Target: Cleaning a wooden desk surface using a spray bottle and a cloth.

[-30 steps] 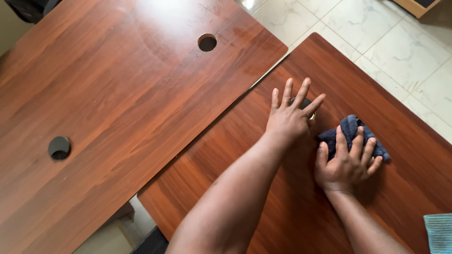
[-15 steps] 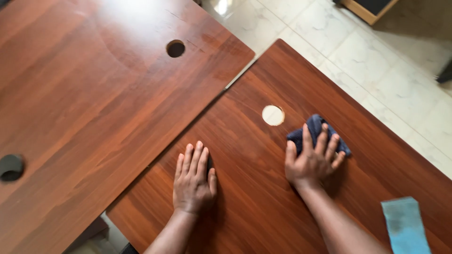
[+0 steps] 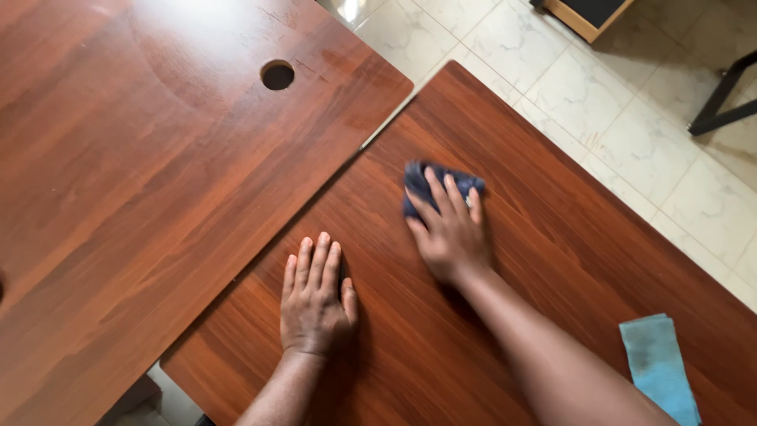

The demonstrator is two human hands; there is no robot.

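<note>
My right hand [image 3: 448, 229] presses flat on a dark blue cloth [image 3: 430, 180] on the right-hand brown wooden table [image 3: 552, 237]. The cloth sticks out past my fingertips. The table's round hole is hidden under the cloth and hand. My left hand [image 3: 314, 298] lies flat on the same table near its left edge, fingers together. It pins a small dark cap [image 3: 341, 276], of which only a sliver shows between forefinger and thumb.
A second brown table [image 3: 142, 173] with a round hole [image 3: 277, 75] stands to the left across a narrow gap. A light blue cloth [image 3: 658, 367] lies at the lower right. Pale floor tiles [image 3: 631, 102], a black furniture leg [image 3: 721, 99] and a wooden item [image 3: 579, 17] are beyond.
My right hand slid the dark blue cloth to the left, over the round hole. One second ago my left hand was at that hole; it drew back toward me and has stayed put since.
</note>
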